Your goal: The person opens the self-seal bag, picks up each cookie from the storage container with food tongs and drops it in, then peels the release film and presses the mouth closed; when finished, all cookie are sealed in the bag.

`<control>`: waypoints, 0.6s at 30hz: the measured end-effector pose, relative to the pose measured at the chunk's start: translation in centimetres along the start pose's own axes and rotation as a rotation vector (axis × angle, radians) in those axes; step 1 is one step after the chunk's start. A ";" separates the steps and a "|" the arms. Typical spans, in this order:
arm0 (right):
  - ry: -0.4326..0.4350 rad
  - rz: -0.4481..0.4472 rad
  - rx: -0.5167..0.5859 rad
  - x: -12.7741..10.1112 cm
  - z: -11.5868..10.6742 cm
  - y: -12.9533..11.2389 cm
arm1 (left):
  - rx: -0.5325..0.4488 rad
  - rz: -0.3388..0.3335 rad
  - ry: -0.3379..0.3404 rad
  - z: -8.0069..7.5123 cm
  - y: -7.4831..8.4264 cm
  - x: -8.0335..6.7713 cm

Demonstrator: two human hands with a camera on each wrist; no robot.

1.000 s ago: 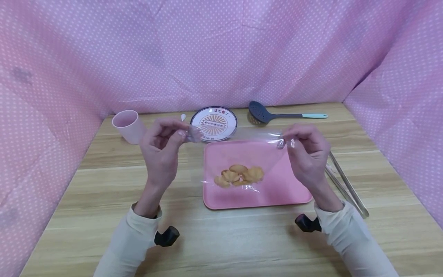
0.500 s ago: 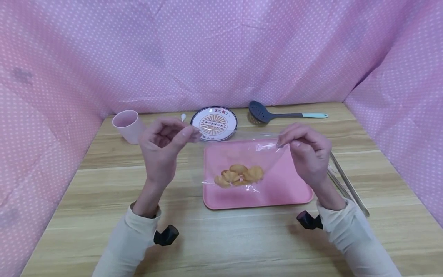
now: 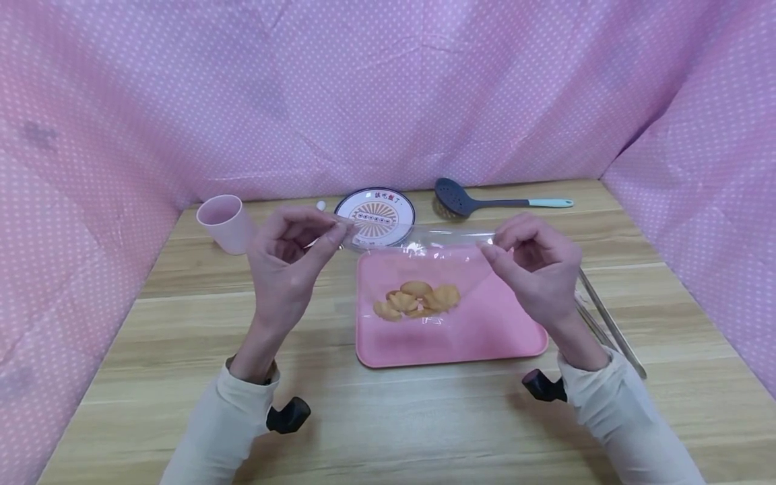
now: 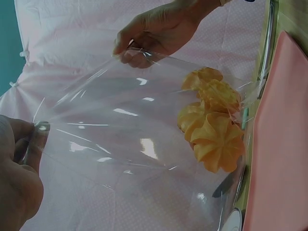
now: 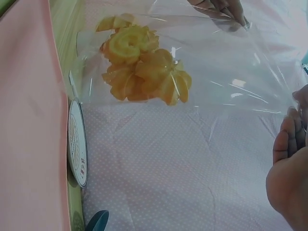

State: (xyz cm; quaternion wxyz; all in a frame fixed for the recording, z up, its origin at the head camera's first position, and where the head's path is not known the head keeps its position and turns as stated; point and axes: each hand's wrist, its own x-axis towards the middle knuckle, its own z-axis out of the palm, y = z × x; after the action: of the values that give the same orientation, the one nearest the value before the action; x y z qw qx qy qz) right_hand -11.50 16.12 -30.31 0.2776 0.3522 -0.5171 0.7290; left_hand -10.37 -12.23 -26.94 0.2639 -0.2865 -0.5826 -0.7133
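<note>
A clear plastic bag hangs spread between both hands above the pink tray. Several golden flower-shaped cookies are bunched at its bottom; one cookie shows its ridged petals in the left wrist view. Thumb and fingers of the left hand pinch the bag's upper left corner. The right hand pinches the upper right corner, its thumb against the film. The right wrist view has the cookies and the stretched film between the hands.
A round patterned plate lies behind the tray, with a dark slotted skimmer to its right. The pink cup stands at the back left beside the left hand. Long metal tongs lie right of the tray.
Both hands keep the bag stretched. The right thumb has moved away from its fingertips along the bag's edge. The left fingertips have shifted slightly right, and the cookies have risen slightly.
</note>
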 end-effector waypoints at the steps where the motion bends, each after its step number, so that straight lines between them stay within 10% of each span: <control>1: -0.006 -0.006 -0.009 -0.1 -0.1 0.0 | 0.007 0.002 -0.003 0.0 0.0 0.0; 13: -0.020 0.047 -0.012 -0.1 -1.0 -0.5 | 0.037 0.016 -0.004 0.1 -0.2 0.0; 18: -0.087 0.101 -0.170 0.1 -1.9 -0.7 | 0.039 0.026 -0.019 0.8 -0.1 0.2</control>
State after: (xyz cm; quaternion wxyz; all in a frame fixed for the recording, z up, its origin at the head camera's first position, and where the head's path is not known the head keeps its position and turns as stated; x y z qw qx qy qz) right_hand -11.43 18.14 -30.21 0.2468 0.3319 -0.6059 0.6796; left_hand -10.50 -11.48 -26.77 0.2732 -0.2955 -0.5953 -0.6955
